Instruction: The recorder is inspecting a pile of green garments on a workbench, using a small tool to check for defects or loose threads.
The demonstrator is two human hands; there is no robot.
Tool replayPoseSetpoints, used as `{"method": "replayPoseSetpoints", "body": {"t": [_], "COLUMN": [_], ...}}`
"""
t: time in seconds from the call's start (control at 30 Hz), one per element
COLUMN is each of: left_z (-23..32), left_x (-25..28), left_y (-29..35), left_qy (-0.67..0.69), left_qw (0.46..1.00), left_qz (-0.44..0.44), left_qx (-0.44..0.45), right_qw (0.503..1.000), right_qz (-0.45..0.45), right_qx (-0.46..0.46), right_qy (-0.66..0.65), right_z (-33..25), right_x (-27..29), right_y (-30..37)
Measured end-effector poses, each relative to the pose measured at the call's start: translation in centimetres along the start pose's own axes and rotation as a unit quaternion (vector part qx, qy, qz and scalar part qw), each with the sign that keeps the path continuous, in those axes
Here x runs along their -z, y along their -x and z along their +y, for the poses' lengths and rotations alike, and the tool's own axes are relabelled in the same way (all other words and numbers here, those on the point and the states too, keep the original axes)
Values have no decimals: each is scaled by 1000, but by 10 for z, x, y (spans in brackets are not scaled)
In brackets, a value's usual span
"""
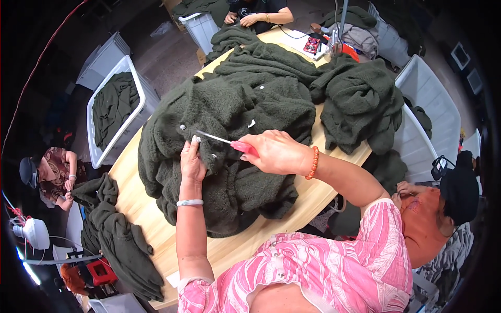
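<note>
A dark green fleecy garment [224, 104] lies heaped in thick folds on the wooden table before me. Several small shiny buttons dot its front. With fingers and thumb, my left hand [192, 163] pinches the cloth at one button [198, 139]. My right hand [282, 152] is closed around the red-pink handle of a pair of scissors [244, 147]. Their slim metal blades point left, the tip just above the cloth near my left fingertips. A small white tag or scrap [251, 123] lies on the fabric beyond the blades.
More dark green garments [362, 99] are piled at the table's right and left ends. White plastic bins [93, 125] stand on both sides. Co-workers sit at the far end [255, 10], the left [57, 167] and close on the right [428, 229]. A phone-like red item [312, 45] lies far off.
</note>
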State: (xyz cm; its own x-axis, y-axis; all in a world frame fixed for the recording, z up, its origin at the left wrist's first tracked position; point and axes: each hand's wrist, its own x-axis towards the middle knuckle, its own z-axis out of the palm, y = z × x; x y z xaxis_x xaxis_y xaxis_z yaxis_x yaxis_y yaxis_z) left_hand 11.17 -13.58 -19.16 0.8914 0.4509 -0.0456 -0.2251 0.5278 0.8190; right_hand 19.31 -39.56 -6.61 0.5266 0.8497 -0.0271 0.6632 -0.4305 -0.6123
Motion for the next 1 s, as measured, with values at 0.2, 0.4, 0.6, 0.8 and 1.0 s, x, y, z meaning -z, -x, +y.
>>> {"method": "replayPoseSetpoints", "body": {"t": [0.2,0.4,0.6,0.8,1.0], "left_z": [2,49,75,110,244], "left_x": [-15,-62,-120,-93,-14], "left_y": [17,29,-83,-148,-69], "left_qy": [-76,-372,-806,-790,-382], "left_qw": [997,925,541,603,915], "left_qz": [18,73,146,103,111], "left_qx": [28,-26,-190,24,-68], "right_qw": [996,986,984,977,973], "right_qz": [-78,21,40,86,70], "right_qx": [51,73,-7,1,-56], "right_qy": [8,-151,-175,-197,-212], "right_z": [10,53,83,106,120], "right_x": [3,10,11,20,19], "right_y": [-3,28,34,48,54]}}
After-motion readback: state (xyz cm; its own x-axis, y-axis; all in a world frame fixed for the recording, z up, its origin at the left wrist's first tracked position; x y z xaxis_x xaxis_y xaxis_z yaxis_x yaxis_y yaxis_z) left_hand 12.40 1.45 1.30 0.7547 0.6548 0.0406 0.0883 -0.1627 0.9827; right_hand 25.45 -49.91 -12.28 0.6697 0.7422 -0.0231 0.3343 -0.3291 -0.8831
